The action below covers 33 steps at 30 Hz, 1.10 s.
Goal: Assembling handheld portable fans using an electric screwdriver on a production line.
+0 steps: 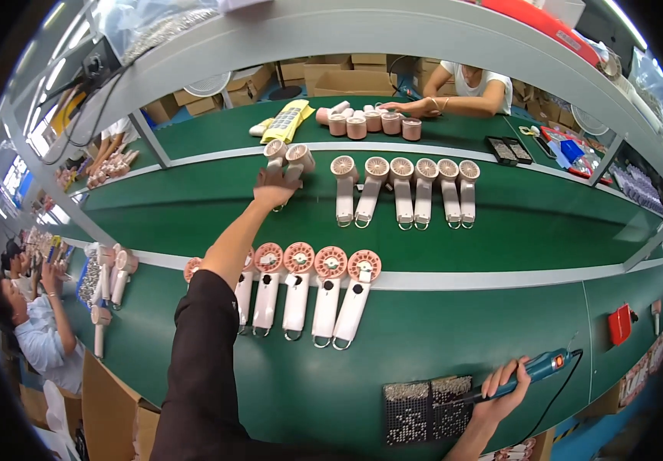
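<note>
My left hand [276, 188] reaches to the far part of the bench. Its fingers are wrapped round the handles of two white handheld fans [299, 156] with round beige heads. My right hand [504, 392], at the near right, grips a teal electric screwdriver [544, 365] with a black cable. The screwdriver's bit points left, over a black screw tray [406, 434] with small screws in its holes. Under my left forearm lies a row of white handheld fans [295, 303] with open pink heads; my arm hides some of them.
Several white fans [402, 192] lie in a row at the centre back. Behind the metal divider are pink fan heads [357, 127], a yellow packet [287, 121] and a co-worker's hands. A red bin [620, 324] stands at right. A grey shelf beam [393, 27] crosses overhead.
</note>
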Each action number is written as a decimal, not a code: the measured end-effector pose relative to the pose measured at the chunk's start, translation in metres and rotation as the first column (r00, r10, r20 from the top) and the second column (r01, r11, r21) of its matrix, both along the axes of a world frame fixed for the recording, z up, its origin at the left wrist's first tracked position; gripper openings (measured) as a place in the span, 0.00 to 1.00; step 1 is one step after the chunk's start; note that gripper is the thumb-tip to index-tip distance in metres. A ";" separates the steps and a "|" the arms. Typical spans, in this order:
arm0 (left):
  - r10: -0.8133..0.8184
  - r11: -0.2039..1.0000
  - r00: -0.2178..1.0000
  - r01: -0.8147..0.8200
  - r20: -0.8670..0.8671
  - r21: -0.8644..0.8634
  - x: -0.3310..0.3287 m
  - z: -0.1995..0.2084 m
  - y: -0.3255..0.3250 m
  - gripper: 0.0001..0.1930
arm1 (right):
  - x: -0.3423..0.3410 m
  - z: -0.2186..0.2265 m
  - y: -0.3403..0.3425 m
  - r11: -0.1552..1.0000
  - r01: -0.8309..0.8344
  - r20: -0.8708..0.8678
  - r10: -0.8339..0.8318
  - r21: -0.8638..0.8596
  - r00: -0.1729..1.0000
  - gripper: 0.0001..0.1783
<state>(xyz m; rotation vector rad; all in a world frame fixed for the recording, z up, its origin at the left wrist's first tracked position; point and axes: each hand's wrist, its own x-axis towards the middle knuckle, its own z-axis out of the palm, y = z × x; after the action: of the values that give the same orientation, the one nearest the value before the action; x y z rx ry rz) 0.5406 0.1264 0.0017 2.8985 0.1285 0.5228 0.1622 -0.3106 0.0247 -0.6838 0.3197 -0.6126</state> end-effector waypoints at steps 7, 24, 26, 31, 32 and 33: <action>0.080 0.987 0.911 -0.129 0.405 0.095 0.113 -0.062 -0.015 0.30 | 0.001 -0.020 -0.006 0.998 0.027 -0.017 -0.026 0.060 1.000 0.10; 0.140 0.983 0.978 -0.118 -0.155 0.144 0.078 -0.055 -0.041 0.54 | -0.009 -0.015 -0.010 0.991 -0.105 0.141 0.093 0.077 0.986 0.10; 0.151 0.984 0.985 -0.141 -0.089 0.105 0.083 -0.062 -0.030 0.54 | -0.008 -0.018 -0.008 0.993 -0.104 0.137 0.095 0.063 0.986 0.10; 0.110 0.993 0.983 -0.116 -0.146 -0.030 0.110 -0.075 -0.012 0.52 | -0.005 -0.022 -0.003 0.997 -0.073 0.111 0.069 0.031 0.991 0.10; 0.083 0.979 0.988 -0.105 -0.127 -0.177 0.115 -0.078 -0.010 0.48 | -0.004 -0.022 -0.003 0.998 -0.067 0.114 0.064 0.022 0.991 0.10; 0.112 0.967 0.990 -0.128 -0.083 -0.222 0.122 -0.080 -0.009 0.45 | -0.004 -0.022 -0.003 0.999 -0.040 0.090 0.040 0.008 0.995 0.10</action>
<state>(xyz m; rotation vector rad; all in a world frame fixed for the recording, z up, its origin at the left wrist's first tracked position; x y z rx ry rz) 0.6625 0.1176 -0.0786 2.6974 0.3519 0.3964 0.1581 -0.3133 0.0031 -0.6500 0.2250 -0.6012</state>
